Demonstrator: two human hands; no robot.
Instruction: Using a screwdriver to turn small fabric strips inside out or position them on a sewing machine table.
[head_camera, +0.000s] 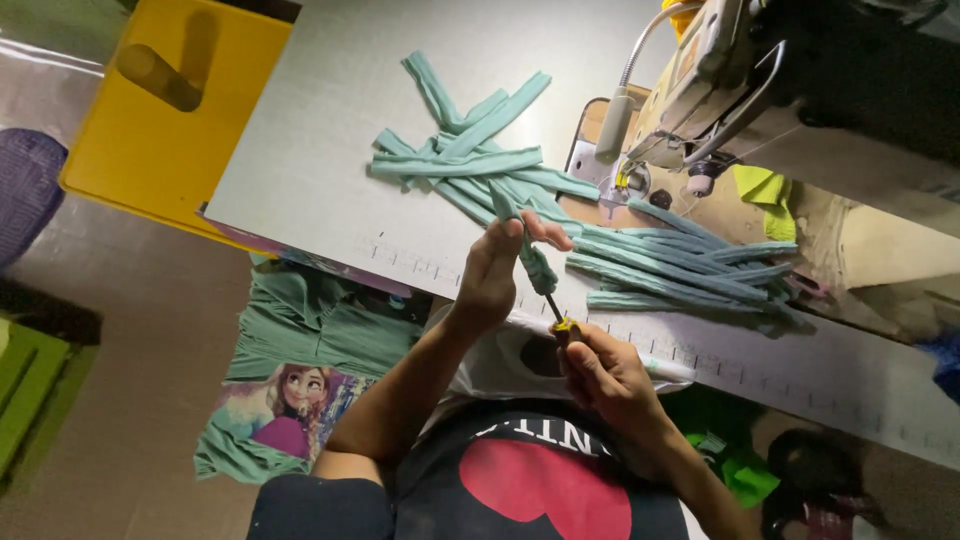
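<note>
Teal fabric strip (533, 262) at frame centre, above table edge (420, 262): soft, light, limp knit tube, no slip risk; best gripped near end being worked. My left hand (492, 275) curled round it, thumb and fingertips pinching cloth. My right hand (600, 372) closed on thin yellow-handled tool (560, 318) (turning rod, probably), tip entering strip. More strips (640, 255) piled right of centre, by sewing machine (760, 80).

At frame centre, the left hand (497, 272) pinches a teal fabric strip (533, 262). The right hand (603, 372) grips a thin yellow-handled tool (558, 317) poking into it. More teal strips (640, 255) lie beside the sewing machine (760, 80), upper right.
</note>
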